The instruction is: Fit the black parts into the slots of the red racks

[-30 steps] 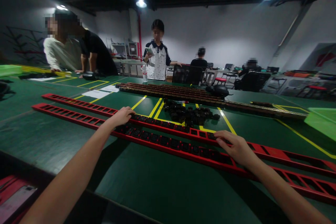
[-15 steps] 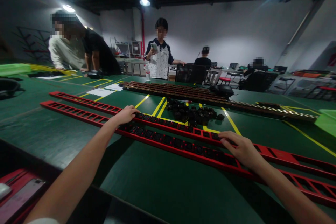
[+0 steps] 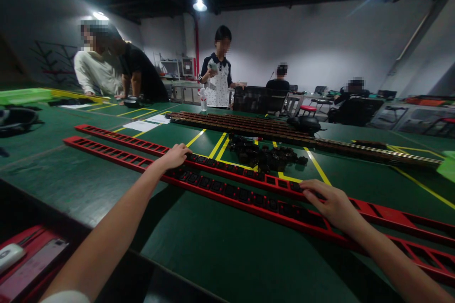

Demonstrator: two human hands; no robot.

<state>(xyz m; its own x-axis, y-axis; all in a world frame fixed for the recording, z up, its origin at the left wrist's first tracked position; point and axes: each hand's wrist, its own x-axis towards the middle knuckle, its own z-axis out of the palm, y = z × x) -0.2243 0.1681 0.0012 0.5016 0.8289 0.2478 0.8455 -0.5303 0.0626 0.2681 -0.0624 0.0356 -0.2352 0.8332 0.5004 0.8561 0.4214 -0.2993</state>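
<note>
Head view | left hand (image 3: 175, 156), right hand (image 3: 331, 202): unmoved at far rail (image 3: 263, 183) | both grips indeterminable | no evident progress

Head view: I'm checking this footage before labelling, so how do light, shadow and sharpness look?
Head view, the ceiling lamps flare white; head view, pale glare lies on the near-left part of the green table; head view, the left forearm has a dark shadow beside it; head view, the loose black parts merge into a murky pile, single pieces hard to tell apart.
</note>
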